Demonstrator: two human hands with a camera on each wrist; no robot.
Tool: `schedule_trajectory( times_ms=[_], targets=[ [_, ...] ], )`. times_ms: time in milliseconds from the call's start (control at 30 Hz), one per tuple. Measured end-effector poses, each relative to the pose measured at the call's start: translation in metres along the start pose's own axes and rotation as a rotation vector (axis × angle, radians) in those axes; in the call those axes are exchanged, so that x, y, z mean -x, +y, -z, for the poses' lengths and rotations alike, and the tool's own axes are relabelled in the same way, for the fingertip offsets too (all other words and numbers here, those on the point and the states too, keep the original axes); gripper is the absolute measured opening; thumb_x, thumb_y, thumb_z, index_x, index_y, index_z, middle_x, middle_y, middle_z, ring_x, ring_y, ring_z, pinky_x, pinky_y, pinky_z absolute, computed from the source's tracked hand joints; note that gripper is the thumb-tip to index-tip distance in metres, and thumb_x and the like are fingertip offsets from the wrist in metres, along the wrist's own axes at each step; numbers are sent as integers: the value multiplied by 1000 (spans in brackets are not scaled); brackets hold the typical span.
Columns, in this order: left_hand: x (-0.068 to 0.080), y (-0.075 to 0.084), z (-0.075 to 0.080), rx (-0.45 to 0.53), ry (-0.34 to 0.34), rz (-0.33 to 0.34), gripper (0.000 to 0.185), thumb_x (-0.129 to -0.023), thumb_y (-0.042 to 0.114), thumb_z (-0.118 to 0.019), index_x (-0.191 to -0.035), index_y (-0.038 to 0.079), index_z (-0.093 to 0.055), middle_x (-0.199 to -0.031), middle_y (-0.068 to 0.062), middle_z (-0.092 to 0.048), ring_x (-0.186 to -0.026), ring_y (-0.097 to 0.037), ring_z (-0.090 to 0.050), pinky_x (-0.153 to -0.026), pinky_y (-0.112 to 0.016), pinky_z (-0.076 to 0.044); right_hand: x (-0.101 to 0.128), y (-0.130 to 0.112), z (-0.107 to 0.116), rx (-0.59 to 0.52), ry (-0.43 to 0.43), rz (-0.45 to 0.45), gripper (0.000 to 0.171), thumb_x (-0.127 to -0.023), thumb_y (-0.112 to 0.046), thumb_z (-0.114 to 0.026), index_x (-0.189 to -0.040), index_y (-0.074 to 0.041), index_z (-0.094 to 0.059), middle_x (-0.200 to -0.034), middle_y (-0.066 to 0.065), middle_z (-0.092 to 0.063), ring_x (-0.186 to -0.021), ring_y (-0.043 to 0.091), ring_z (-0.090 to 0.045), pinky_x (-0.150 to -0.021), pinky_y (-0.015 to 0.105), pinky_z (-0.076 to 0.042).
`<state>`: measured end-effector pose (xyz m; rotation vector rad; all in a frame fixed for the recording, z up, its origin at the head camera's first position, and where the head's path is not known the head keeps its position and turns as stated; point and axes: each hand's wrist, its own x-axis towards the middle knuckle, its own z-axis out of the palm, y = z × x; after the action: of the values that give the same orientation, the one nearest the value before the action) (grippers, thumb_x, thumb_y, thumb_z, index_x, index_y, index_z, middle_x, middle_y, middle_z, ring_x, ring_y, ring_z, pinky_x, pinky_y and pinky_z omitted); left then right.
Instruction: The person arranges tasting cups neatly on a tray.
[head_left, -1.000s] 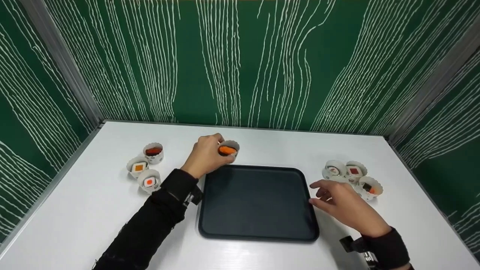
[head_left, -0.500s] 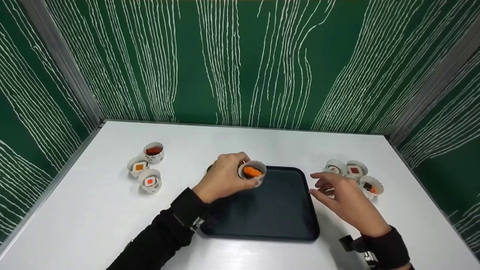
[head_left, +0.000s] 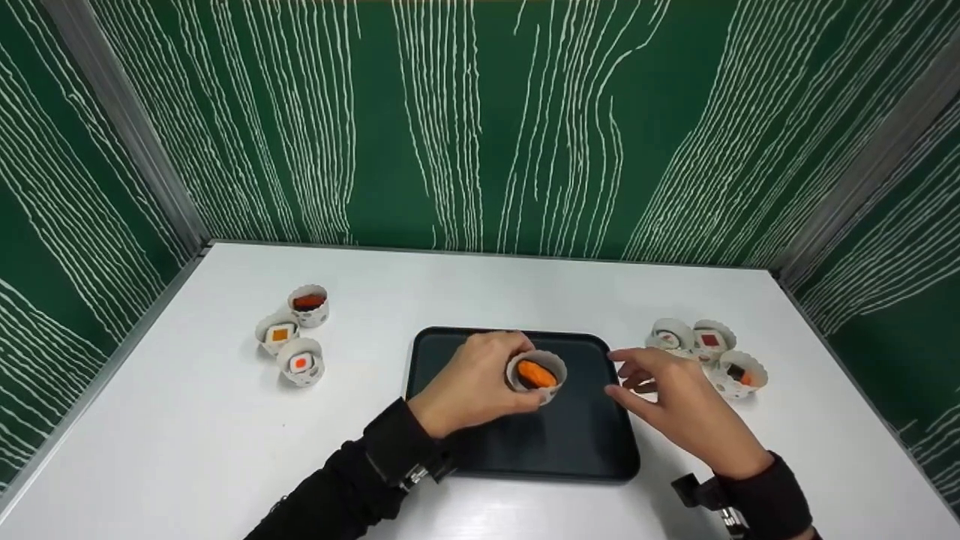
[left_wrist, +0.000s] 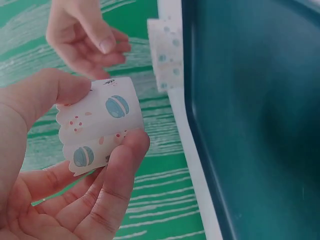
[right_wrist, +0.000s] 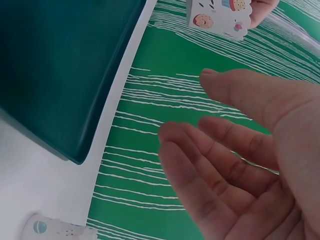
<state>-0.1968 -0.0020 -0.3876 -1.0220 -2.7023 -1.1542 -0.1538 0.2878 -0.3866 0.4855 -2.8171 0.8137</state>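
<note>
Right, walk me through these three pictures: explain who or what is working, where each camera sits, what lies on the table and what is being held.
No machine here: a person works with two bare hands. The big picture comes from a camera on the head, looking down at a white table. The two close-ups come from cameras strapped to each wrist.

On the table lies a dark tray. To its left stand three paper cups with toy sushi, and to its right three more cups.

The left hand holds a paper cup with an orange piece over the tray, thumb and fingers pinching its patterned wall. The right hand holds nothing; its fingers are relaxed near the tray's right edge.
</note>
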Motion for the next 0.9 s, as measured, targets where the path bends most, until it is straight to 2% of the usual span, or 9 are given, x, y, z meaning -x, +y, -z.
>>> schedule_trajectory(
  times_ms=[267,400,533,667,900],
  targets=[
    [2,7,-13,12,-28,-29,37,-88,31,-88,-116,14,-72,-108,0,-73,-92,-9,-64,-83,-21,-53,3,-8,0,-3,-44,24,42,-98,-24,-81,-136,-12,-71,-110,-1,-77,-96,12,-76,-82,36,-64],
    [1,7,-19,41,-38,-44,36,-88,30,-88,-116,13,-73,-108,1,-73,-92,-7,-65,-83,-19,-54,4,-9,-1,-47,-86,62,45,-98,-28,-81,-138,-11,-70,-115,1,-77,-96,10,-76,-84,37,-65],
    [2,5,-26,70,-59,-59,34,-89,28,-88,-116,13,-74,-108,1,-75,-91,-4,-65,-83,-17,-53,5,-9,-4,-87,-149,90,51,-98,-36,-79,-141,-10,-67,-113,1,-78,-98,8,-76,-86,33,-65],
    [3,4,-31,79,-68,-64,32,-90,27,-87,-117,13,-75,-107,2,-77,-90,-2,-66,-81,-15,-53,5,-11,-5,-97,-177,92,54,-98,-42,-78,-141,-11,-67,-111,-6,-77,-97,6,-75,-84,32,-65],
    [6,2,-35,108,-62,-72,35,-90,28,-88,-118,13,-73,-109,1,-78,-91,-2,-69,-80,-13,-54,3,-14,-6,-140,-214,106,51,-97,-35,-81,-140,-11,-68,-109,-9,-77,-94,3,-74,-82,30,-64]
  ],
)
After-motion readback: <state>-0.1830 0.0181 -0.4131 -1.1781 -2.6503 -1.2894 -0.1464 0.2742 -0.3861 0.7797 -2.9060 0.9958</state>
